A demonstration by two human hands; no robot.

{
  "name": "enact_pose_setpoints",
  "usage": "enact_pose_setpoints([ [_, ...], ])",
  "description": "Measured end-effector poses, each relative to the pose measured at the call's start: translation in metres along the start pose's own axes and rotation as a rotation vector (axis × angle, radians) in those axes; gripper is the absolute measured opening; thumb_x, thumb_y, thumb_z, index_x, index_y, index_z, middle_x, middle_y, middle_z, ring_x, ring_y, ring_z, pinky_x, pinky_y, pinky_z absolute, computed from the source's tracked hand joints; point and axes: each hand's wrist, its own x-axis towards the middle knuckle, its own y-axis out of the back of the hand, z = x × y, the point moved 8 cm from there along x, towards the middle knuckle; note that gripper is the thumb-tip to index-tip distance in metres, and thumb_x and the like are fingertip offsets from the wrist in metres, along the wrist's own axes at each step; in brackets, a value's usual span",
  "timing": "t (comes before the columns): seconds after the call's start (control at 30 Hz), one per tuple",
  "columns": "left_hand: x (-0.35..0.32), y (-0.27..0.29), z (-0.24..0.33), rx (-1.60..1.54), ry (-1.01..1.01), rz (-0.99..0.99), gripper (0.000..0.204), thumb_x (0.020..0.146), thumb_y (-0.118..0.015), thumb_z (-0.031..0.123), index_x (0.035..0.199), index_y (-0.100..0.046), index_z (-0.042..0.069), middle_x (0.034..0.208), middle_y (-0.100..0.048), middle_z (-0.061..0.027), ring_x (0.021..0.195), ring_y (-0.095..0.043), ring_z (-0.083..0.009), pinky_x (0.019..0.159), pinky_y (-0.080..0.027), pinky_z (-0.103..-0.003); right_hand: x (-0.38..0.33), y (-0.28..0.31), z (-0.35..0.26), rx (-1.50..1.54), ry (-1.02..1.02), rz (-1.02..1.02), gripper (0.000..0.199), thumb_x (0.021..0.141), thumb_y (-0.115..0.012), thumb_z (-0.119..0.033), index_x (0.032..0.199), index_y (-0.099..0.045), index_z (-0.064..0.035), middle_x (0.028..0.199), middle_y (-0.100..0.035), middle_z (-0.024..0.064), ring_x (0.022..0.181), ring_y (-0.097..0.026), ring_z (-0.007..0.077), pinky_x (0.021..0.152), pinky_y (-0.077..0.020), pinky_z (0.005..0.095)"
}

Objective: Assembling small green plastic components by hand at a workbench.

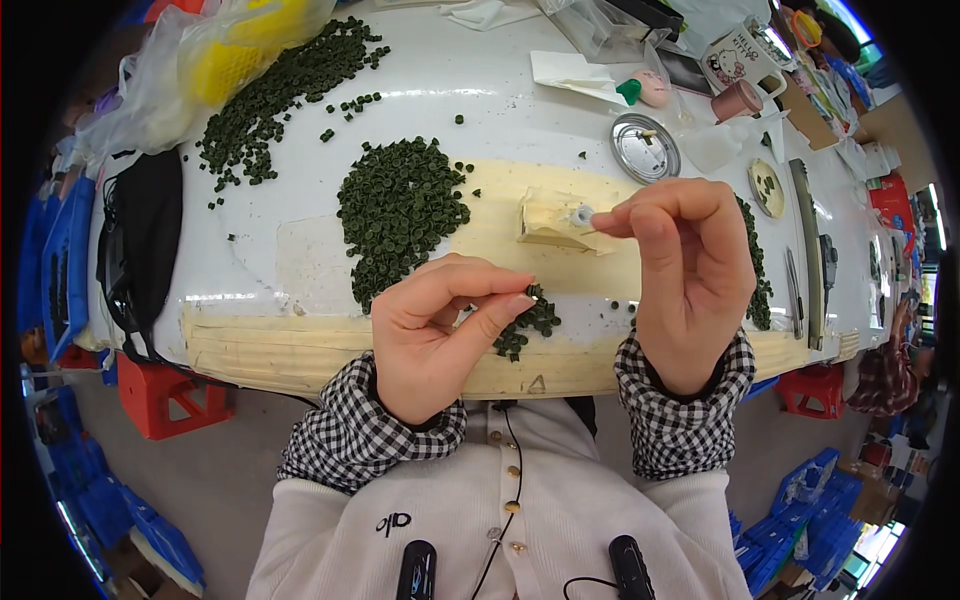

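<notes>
Here, two bare hands raised above a white worktop (560, 130), near the middle of the frame. Left hand (435, 330), lower centre: grip nearly closed, thumb and forefinger pinched on a small dark green piece (534, 292) — only its edge visible at the fingertips. Right hand (690, 270), a little higher and to the right: grip closed too, fingertips pressed on a small pale grey tube-like part (583, 214), open end turned toward the left of the frame.

Between the two — a short gap. Grey part up and slightly right of the green piece; long axis of the grey part roughly level, pointing left toward the left hand. Green piece too small to tell its own axis. Left hand the nearer one to the loose green pieces.

Just under the left fingertips, on the worktop, a small heap of green pieces (520, 330). Bigger round heap (400, 210) left of centre, another long spread (280, 90) toward the upper left. Behind the right fingers, a pale yellow block (550, 220) on a tan taped patch. Round metal lid (645, 148) in the upper right, apart from both hands.
</notes>
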Motion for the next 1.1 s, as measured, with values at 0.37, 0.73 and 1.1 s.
enact_pose_setpoints([
  [0.37, 0.0, 0.002, -0.001, -0.033, -0.009, 0.028, 0.019, 0.083, -0.066, -0.01, 0.102, -0.067, -0.006, 0.097, -0.066, -0.011, 0.086, -0.061, -0.0122, 0.074, -0.047, -0.023, 0.005, -0.011, 0.003, -0.662, 0.23, -0.087, 0.014, 0.079, -0.071, -0.007, 0.09, -0.065, -0.0016, 0.085, -0.06, 0.0101, 0.078, -0.057, 0.0284, 0.067, -0.046, 0.036],
  [0.73, -0.001, 0.005, 0.0, -0.033, -0.03, 0.055, 0.021, 0.084, -0.065, -0.01, 0.104, -0.067, -0.005, 0.097, -0.066, -0.0116, 0.087, -0.061, -0.014, 0.076, -0.048, -0.024, -0.046, -0.028, -0.005, -0.022, -0.11, -0.279, 0.031, 0.084, -0.064, 0.004, 0.115, -0.066, -0.0006, 0.095, -0.062, 0.0115, 0.082, -0.06, 0.0214, 0.072, -0.0494, 0.0279],
  [1.1, 0.002, 0.003, -0.003, -0.018, -0.037, 0.029, 0.019, 0.083, -0.065, -0.01, 0.101, -0.069, -0.004, 0.093, -0.068, -0.0114, 0.084, -0.063, -0.0142, 0.074, -0.049, -0.025, -0.052, -0.031, 0.001, 0.03, -0.089, -0.309, 0.034, 0.083, -0.064, 0.005, 0.117, -0.066, -0.0006, 0.097, -0.063, 0.0108, 0.079, -0.06, 0.0195, 0.069, -0.0493, 0.0263],
])
